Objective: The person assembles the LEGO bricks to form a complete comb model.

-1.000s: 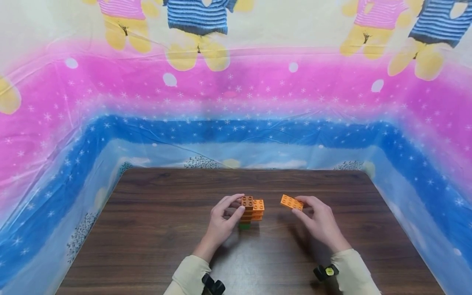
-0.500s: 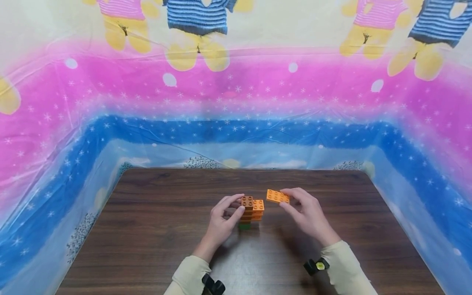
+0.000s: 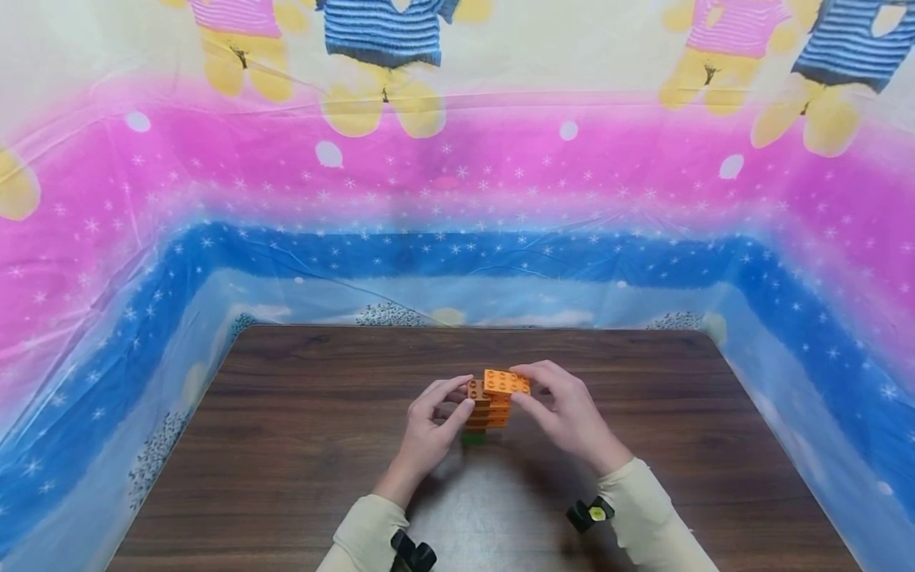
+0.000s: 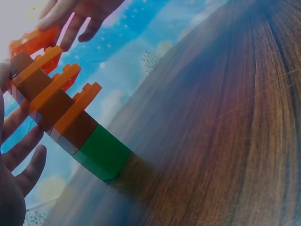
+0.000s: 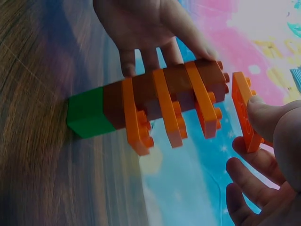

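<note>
A tower of building bricks stands upright on the table, with a green brick (image 5: 89, 113) at its foot. Above that, brown bricks (image 5: 211, 77) alternate with thin orange bricks (image 5: 164, 106) that jut out to the right. My left hand (image 3: 425, 433) holds the tower near its top, thumb and fingers on opposite sides. Between thumb and fingers, my right hand (image 3: 575, 409) pinches another thin orange brick (image 3: 503, 381), studs up. The right wrist view shows this brick just over the top brown brick's studs, with a small gap between them.
The dark wood-grain table (image 3: 300, 477) reaches back to a printed cloth wall (image 3: 457, 254) that also closes off both sides. Each wrist wears a small black camera (image 3: 589, 514).
My right hand has moved left, bringing the thin orange brick from beside the tower to over its top. The left hand and tower have stayed in place.
</note>
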Tool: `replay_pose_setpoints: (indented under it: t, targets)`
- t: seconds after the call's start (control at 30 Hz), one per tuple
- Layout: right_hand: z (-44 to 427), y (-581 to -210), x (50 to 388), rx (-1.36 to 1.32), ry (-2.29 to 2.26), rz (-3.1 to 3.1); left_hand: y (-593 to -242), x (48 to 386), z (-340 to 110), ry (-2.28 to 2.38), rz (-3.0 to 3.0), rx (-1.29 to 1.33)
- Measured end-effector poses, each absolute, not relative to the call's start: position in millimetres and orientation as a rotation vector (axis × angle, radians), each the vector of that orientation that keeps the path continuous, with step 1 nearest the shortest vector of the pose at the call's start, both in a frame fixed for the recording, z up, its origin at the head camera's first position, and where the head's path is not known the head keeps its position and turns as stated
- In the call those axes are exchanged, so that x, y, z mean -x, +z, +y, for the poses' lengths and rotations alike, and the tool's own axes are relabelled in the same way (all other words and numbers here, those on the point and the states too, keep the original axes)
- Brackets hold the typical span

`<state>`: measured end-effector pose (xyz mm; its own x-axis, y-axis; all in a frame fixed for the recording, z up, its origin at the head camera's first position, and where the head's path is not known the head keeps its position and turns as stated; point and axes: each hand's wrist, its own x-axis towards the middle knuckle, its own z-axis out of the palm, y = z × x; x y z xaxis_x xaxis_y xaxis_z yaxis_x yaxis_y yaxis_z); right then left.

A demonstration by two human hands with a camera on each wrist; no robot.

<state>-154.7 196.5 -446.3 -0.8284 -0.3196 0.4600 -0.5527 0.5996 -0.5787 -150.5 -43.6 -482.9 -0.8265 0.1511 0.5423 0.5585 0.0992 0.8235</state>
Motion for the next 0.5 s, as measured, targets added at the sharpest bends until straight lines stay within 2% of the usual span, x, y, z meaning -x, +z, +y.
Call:
replay_pose_setpoints:
  t: [0.5]
  targets:
    - [187.9,-443.5,156.9,-0.770,1.066,-2.555,-484.0,151.2,-44.2,-1.779,-2.070,0.700]
